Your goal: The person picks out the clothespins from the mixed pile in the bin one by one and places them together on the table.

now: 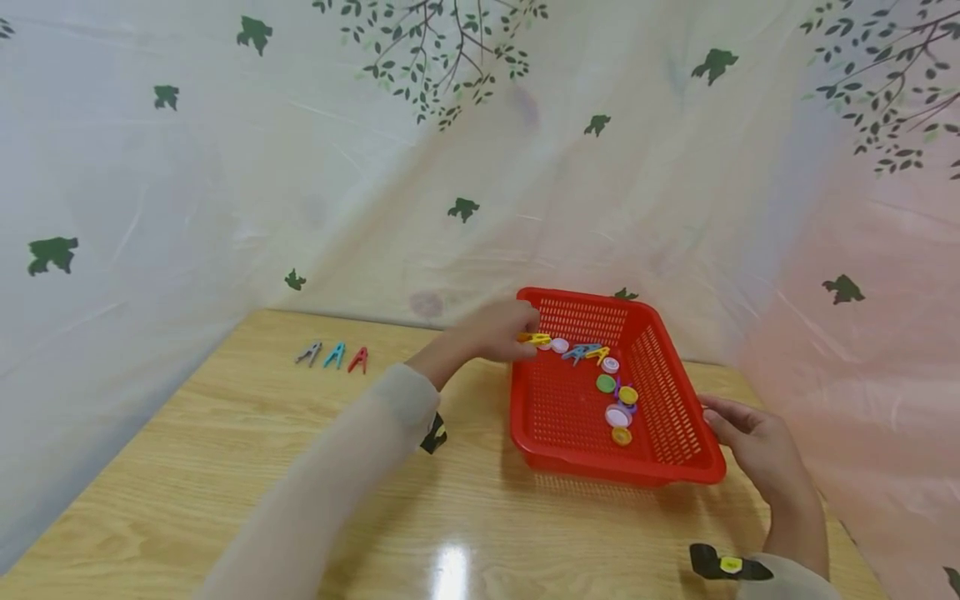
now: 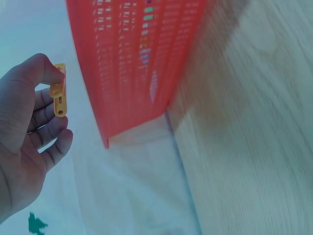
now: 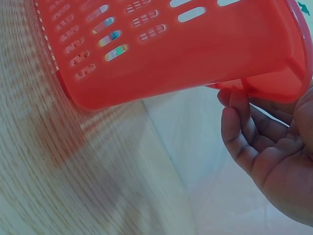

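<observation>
My left hand (image 1: 498,329) pinches a yellow clothespin (image 2: 59,95) between thumb and index finger, over the left rim of a red plastic basket (image 1: 600,471). The other fingers of that hand are loosely bent in the left wrist view. At the basket's right side, my right hand (image 1: 761,442) grips the rim, with the fingers (image 3: 234,127) curled up at its outer edge. Inside the basket lie a blue clothespin (image 1: 577,353), another yellow clothespin (image 1: 597,354) and several small round pieces, among them a green one (image 1: 606,383) and a white one (image 1: 618,416).
On the wooden table (image 1: 225,450), left of the basket, a grey clothespin (image 1: 308,353), a turquoise clothespin (image 1: 335,355) and a red clothespin (image 1: 358,360) stand in a row. Behind the table hangs a pale leaf-patterned curtain (image 1: 360,242), close to its back edge.
</observation>
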The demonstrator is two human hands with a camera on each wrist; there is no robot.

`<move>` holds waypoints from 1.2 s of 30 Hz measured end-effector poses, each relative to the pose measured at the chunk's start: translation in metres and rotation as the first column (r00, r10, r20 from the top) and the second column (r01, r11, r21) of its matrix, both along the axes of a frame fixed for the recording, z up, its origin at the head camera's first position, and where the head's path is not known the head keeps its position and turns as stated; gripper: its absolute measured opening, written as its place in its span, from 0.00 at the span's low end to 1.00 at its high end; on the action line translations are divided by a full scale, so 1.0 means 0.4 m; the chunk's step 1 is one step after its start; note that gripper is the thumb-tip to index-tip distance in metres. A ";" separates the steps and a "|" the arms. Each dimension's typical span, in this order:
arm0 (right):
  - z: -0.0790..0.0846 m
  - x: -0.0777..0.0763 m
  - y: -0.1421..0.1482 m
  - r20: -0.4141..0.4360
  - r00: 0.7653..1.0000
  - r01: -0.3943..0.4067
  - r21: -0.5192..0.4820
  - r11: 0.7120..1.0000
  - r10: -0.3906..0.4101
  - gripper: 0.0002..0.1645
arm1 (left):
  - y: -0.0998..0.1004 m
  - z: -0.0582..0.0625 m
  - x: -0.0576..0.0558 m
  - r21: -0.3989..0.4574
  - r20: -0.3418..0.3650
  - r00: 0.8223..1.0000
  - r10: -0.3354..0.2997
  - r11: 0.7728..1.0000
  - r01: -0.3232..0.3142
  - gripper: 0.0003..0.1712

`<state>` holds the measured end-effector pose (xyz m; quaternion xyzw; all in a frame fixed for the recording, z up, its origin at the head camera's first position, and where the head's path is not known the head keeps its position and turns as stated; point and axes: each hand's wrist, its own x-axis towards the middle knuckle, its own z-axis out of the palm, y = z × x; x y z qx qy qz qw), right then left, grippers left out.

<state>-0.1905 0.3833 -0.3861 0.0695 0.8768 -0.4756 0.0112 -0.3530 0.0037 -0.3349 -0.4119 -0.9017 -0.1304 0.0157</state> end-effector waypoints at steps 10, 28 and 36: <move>0.008 -0.002 0.000 0.031 0.999 -0.006 -0.004 1.000 0.006 0.41 | -0.103 -0.018 0.012 0.063 -0.011 0.997 0.074 0.995 -0.073 0.08; 0.011 -0.001 -0.001 0.074 0.997 -0.006 -0.014 1.000 0.007 0.46 | -0.265 -0.095 0.017 0.204 0.035 0.979 0.201 0.958 -0.203 0.14; 0.008 0.000 -0.003 0.088 0.996 0.003 -0.008 1.000 -0.002 0.46 | -0.309 -0.135 0.025 0.309 0.079 0.960 0.269 0.909 -0.280 0.12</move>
